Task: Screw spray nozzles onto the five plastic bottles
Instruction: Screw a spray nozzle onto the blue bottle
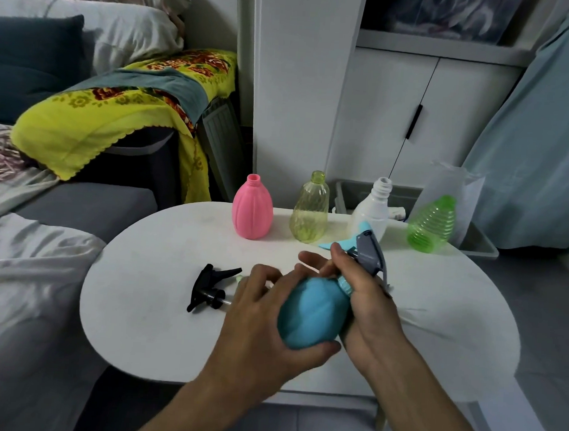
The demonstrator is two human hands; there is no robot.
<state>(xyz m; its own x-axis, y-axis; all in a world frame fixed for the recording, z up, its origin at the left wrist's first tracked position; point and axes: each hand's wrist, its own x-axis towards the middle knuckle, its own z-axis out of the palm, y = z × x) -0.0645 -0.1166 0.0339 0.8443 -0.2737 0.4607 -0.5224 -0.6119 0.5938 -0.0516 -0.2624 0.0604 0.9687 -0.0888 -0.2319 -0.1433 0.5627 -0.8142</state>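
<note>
My left hand [264, 326] grips the round body of a blue bottle [311, 312], held tilted above the white oval table [145, 323]. My right hand [361, 292] wraps the bottle's neck collar, where a grey and blue spray nozzle [368, 251] sits. Along the table's far edge stand a pink bottle [252, 210], a yellow clear bottle [309, 210], a white bottle [372, 210] and a green ribbed bottle [431, 224], all with bare necks. A black spray nozzle [211, 289] lies on the table left of my hands.
A grey sofa [89, 205] with bedding and a yellow floral cloth [117, 114] lies left of the table. White cabinet doors [413, 116] stand behind it. A grey bin [479, 245] and a white bag [449, 187] sit at the back right.
</note>
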